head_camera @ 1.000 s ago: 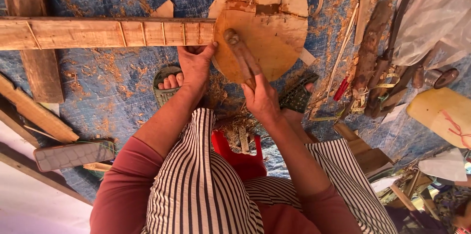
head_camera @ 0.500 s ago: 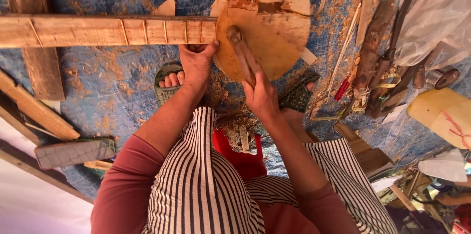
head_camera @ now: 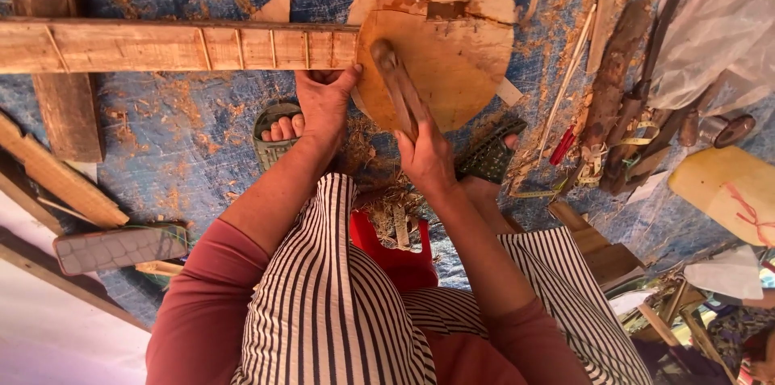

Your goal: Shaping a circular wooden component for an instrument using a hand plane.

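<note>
Head view, looking down at a seated person working over a blue tarp [head_camera: 202, 151] strewn with wood shavings.

Workpiece: a wooden instrument body [head_camera: 452, 54], round and flat, pale tan, with a rough reddish-brown patch and a small rectangular notch near its far edge. A long squared wooden neck [head_camera: 178, 46] joins it on the left, marked across with evenly spaced dark lines. The long axis of neck and body runs left to right across the view, nearly level; the round body is at the right end, and the neck runs out of view at the left edge. The piece lies in front of the person's knees, above the sandalled feet.

Right hand [head_camera: 424, 155]: fingers wrapped round a dark brown wooden tool [head_camera: 391, 82], held shut on it. The tool lies on the face of the round body, its long axis running from the hand up and slightly left, its tip near the joint with the neck.

Left hand [head_camera: 323, 98]: pressed against the underside of the neck just beside the joint, thumb reaching toward the body rim. Fingers are curled under the wood; how far they close cannot be told.

Around: a grey sandal [head_camera: 117, 246] at lower left, loose planks [head_camera: 56, 175] on the left, a red stool [head_camera: 395, 252] between the legs, sticks and tools [head_camera: 613, 110] heaped at right.
</note>
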